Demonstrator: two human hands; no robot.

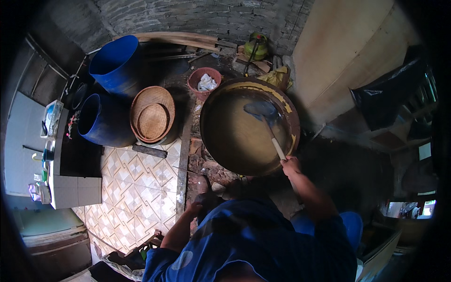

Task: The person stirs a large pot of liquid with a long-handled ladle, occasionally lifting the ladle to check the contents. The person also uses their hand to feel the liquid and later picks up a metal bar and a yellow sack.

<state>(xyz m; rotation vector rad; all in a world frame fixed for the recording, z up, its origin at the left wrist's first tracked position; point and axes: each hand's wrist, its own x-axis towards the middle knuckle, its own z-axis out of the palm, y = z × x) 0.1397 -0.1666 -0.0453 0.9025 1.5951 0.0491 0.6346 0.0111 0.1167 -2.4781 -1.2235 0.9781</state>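
Note:
A large round metal pan (206, 144) full of cloudy yellowish liquid lies before me, with a yellow crust along its far inner rim. My right hand (291, 166) is closed around the pale handle of a long ladle (278, 148) at the pan's near right edge. The ladle's broad, dark head rests in the liquid towards the far right side. Low at my left side, beside my leg, is my left hand (194, 208); its fingers are partly hidden and I cannot tell whether they hold anything.
Left of the pan stand a red plastic basket (193, 84) with white material, woven bamboo trays (152, 121) and two blue plastic drums (114, 79). Behind are a green gas cylinder (259, 49) with a hose, a yellow sack (275, 78) and wooden planks (176, 38). Broken bricks border the pan.

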